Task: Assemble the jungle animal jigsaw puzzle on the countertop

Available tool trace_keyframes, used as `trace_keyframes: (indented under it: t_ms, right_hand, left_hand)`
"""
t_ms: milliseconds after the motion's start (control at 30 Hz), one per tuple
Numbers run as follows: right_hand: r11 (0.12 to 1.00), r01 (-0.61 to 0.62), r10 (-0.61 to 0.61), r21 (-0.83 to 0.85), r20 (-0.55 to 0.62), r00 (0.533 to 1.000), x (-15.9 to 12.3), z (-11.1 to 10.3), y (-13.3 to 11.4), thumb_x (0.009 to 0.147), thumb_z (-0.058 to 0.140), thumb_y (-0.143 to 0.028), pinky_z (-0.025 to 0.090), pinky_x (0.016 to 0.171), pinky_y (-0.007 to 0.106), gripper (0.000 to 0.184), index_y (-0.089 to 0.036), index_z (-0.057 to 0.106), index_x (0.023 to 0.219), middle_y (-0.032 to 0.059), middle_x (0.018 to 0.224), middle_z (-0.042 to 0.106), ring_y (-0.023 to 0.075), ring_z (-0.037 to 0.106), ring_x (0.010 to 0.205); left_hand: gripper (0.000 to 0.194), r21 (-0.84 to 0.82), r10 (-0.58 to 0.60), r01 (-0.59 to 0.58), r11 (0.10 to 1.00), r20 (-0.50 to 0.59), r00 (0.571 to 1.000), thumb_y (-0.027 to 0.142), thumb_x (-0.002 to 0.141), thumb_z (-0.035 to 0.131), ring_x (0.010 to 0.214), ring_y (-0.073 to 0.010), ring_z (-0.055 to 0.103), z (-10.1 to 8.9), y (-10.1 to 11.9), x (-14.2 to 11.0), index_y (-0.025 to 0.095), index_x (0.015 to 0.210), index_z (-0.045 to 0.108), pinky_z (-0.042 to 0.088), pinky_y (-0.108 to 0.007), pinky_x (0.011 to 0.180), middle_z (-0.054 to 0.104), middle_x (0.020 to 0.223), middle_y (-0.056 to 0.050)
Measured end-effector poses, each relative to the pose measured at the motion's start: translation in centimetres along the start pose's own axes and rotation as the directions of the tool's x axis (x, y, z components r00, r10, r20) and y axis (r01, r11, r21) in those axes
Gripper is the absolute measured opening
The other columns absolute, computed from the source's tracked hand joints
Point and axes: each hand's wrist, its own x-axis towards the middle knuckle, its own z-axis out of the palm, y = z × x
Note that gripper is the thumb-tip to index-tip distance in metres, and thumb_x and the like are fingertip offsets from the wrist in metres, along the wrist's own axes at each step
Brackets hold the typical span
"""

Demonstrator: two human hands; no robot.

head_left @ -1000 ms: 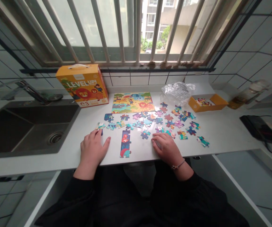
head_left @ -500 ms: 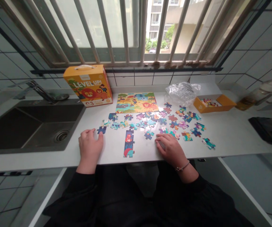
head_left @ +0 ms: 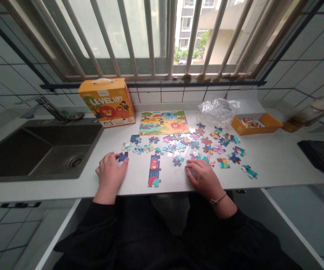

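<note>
Currently, the left hand (head_left: 110,176) lies open beside a blue puzzle piece (head_left: 123,156); the right hand (head_left: 204,178) has its fingers curled on the counter (head_left: 277,161), any hold unclear.

You are working at a smooth, pale countertop (head_left: 274,172); on it, the jigsaw pieces (head_left: 154,171) are showing matt printed card, the box (head_left: 107,103) is showing glossy coated cardboard, and the crumpled bag (head_left: 218,111) is shining as clear plastic; left of it, the sink (head_left: 38,150) is gleaming dully as dark steel.
</note>
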Motion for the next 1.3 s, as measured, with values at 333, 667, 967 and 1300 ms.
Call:
trace_keyframes:
  t_ms: [333,667,967,1300]
  right_hand:
    - [1.0,-0.009,0.009,0.012,0.005,1.0,0.0,-0.1,-0.1,0.106,0.064,-0.025,0.056,0.109,0.054,0.016,-0.025,0.079,0.109,0.0123,0.128,0.08,0.0323,0.072,0.121]
    - [1.0,-0.018,0.018,0.018,0.005,1.0,0.0,-0.1,-0.2,0.107,0.062,-0.025,0.055,0.109,0.054,0.016,-0.024,0.078,0.109,0.0125,0.129,0.08,0.0326,0.071,0.121]
    - [0.999,-0.012,0.012,0.03,-0.007,1.0,0.0,-0.1,-0.1,0.106,0.063,-0.024,0.056,0.108,0.055,0.015,-0.024,0.078,0.109,0.0122,0.128,0.08,0.0329,0.071,0.12]
    - [1.0,-0.008,0.008,0.018,-0.01,1.0,0.1,-0.2,-0.3,0.107,0.062,-0.025,0.056,0.108,0.055,0.016,-0.025,0.078,0.108,0.0121,0.127,0.081,0.0326,0.073,0.119]
  left_hand:
    - [0.034,-0.05,0.055,-0.056,0.997,-0.026,0.998,0.045,0.098,0.067,0.141,-0.0421,0.061,-0.1,0.0,-0.3,0.022,0.124,0.07,0.048,-0.06,0.118,0.069,0.15,-0.017]
    - [0.04,-0.015,0.079,-0.079,0.997,-0.005,0.997,0.045,0.097,0.066,0.143,-0.0438,0.059,-0.2,0.5,-0.4,0.021,0.129,0.073,0.047,-0.063,0.119,0.066,0.154,-0.019]
    - [0.051,-0.187,0.341,-0.347,0.919,-0.06,0.938,0.016,0.095,0.051,0.153,-0.0321,0.055,0.5,-1.1,0.1,0.02,0.141,0.073,0.042,-0.048,0.131,0.06,0.162,-0.016]
    - [0.044,-0.082,0.248,-0.25,0.965,-0.04,0.968,0.057,0.092,0.079,0.137,-0.0396,0.062,0.8,-0.5,-0.5,0.021,0.117,0.075,0.044,-0.052,0.124,0.071,0.146,-0.017]
